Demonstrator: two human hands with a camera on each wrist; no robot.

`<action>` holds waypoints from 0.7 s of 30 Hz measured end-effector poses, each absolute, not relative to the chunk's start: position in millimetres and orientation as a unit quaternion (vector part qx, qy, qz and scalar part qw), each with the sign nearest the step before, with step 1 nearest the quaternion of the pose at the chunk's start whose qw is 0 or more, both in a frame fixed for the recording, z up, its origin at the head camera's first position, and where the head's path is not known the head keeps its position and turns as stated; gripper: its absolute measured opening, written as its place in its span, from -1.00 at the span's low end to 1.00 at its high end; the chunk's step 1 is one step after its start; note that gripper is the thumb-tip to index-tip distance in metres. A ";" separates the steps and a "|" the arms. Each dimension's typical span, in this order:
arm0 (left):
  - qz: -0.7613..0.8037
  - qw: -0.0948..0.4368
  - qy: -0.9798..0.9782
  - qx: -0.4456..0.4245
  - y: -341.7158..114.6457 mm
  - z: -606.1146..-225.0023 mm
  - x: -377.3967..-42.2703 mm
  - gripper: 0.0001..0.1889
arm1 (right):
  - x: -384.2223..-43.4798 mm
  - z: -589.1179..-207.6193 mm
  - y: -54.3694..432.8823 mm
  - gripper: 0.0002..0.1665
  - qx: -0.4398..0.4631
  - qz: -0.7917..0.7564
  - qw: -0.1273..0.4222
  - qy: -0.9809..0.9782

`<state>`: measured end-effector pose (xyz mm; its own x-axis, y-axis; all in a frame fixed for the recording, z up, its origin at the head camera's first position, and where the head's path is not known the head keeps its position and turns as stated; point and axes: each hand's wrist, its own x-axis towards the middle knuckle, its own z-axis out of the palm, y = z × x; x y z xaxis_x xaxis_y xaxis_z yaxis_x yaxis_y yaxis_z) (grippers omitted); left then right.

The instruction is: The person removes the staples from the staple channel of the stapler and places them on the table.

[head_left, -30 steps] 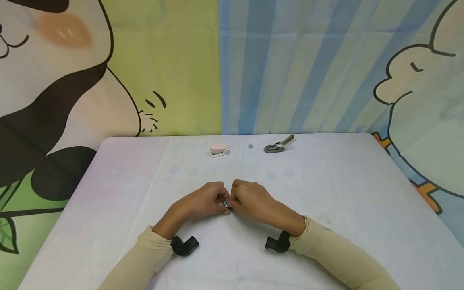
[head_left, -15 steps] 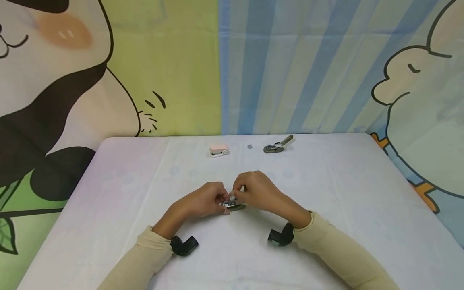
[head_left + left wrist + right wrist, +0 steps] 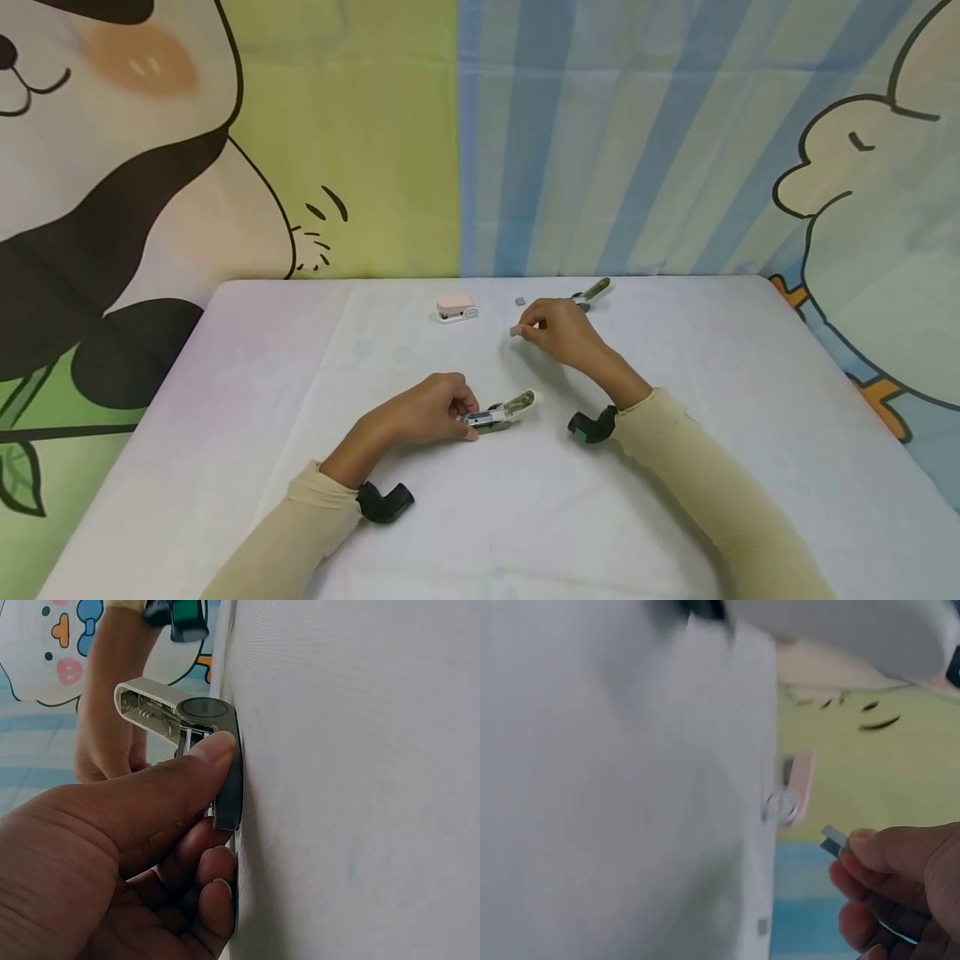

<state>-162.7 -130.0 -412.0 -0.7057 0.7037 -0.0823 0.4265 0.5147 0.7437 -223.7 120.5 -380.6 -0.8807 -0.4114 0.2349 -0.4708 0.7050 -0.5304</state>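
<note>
Open stapler [image 3: 497,416], staple strip [image 3: 836,837] — both gripped
Left hand [image 3: 431,408] grips the stapler; right hand [image 3: 564,333] pinches the strip.

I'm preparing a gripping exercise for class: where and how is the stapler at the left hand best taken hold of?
The stapler is probably best pinched across the sides of its base at the left end, coming from the left, as the left hand does: the base lies low along the table, while the raised top slants up at the right and could swing.
</note>
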 end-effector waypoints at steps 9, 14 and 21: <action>0.365 0.199 0.850 0.325 -131.6 -412.1 -162.1 -0.77 | -266.7 -383.6 125.4 -0.85 0.212 0.264 0.020 -0.941; 0.367 0.195 0.849 0.326 -133.1 -411.3 -163.4 -0.77 | -276.3 -382.0 120.8 -0.85 0.204 0.246 0.002 -0.948; 0.365 0.192 0.847 0.336 -132.0 -411.9 -163.1 -0.76 | -282.2 -390.7 113.8 -0.83 0.154 0.237 -0.024 -0.959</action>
